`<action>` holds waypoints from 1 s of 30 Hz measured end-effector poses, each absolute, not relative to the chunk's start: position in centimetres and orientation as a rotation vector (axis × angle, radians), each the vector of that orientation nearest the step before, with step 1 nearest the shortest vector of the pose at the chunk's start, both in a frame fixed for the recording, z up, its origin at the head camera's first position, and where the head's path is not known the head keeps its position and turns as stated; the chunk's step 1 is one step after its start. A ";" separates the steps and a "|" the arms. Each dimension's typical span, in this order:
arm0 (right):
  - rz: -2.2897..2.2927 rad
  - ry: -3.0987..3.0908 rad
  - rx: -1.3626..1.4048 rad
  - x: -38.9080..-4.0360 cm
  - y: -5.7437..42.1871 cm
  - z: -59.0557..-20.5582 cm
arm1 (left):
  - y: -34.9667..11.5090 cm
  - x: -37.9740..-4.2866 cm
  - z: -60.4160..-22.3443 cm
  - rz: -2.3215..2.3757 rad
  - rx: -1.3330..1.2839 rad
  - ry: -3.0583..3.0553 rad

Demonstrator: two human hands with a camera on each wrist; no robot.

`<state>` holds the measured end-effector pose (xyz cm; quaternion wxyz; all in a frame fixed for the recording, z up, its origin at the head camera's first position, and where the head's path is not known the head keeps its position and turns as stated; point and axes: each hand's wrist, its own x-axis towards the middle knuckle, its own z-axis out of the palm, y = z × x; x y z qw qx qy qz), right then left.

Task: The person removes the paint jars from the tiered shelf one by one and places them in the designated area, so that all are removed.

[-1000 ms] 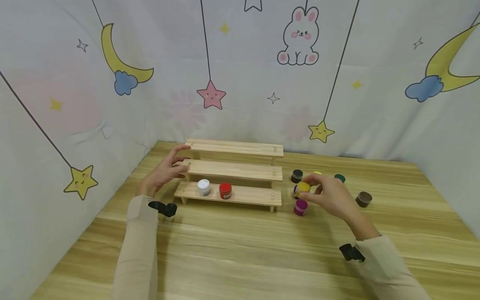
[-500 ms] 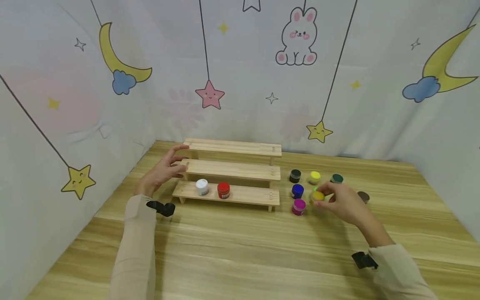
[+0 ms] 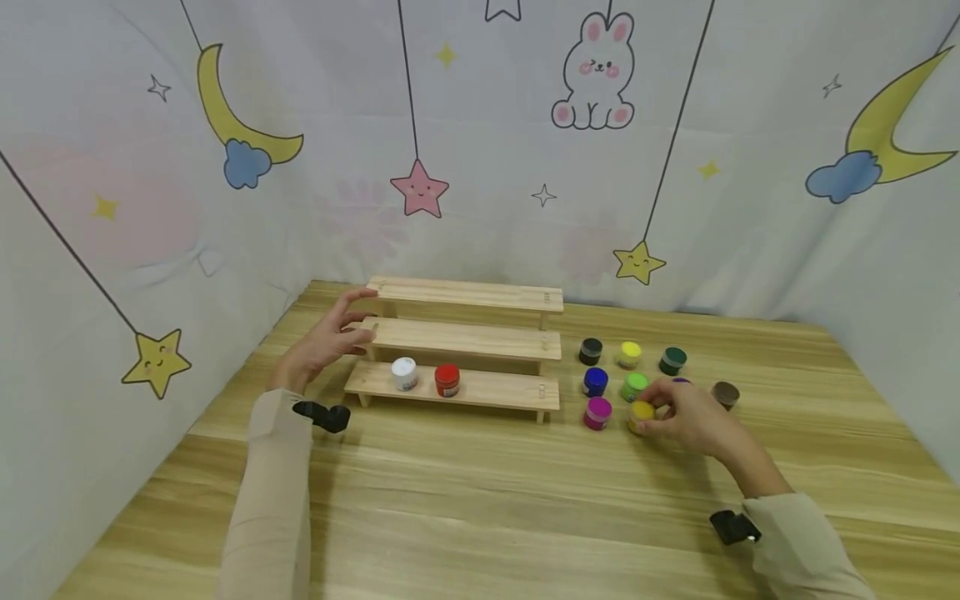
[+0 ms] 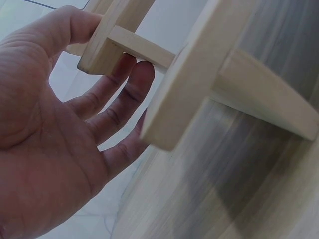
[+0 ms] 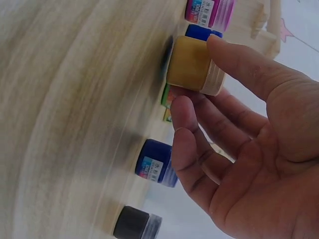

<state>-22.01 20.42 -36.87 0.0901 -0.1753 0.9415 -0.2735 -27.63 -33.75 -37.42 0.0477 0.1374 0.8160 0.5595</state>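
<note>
My right hand pinches an ochre-yellow paint jar low over the table, at the near end of a group of jars. In the right wrist view the ochre jar sits between thumb and fingers, close to a blue jar. At the left end of a three-tier wooden stand my left hand holds on, its thumb at the middle tier and a finger up at the top tier. The left wrist view shows curled fingers around the board ends. A white jar and a red jar stand on the lowest tier.
Near the right hand stand a magenta jar, a blue jar, a light green jar, a black jar, a yellow jar, a dark green jar and a brown jar. A purple jar is mostly hidden.
My right hand has carried the ochre jar rightward and toward me, from in front of the blue jar to beside the magenta one. The left hand stays at the stand.
</note>
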 end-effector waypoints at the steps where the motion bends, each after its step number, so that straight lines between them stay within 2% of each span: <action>1: -0.813 2.792 -0.520 -22.1 20.4 -36.9 | -33.8 -27.6 -37.4 1.708 0.420 2.488; 16: -0.813 2.813 -0.492 -21.8 20.1 -36.0 | -33.9 -27.7 -37.5 1.727 0.439 2.467; 30: -0.873 2.842 -0.536 -22.1 17.0 -33.2 | -33.8 -27.7 -37.4 1.711 0.401 2.485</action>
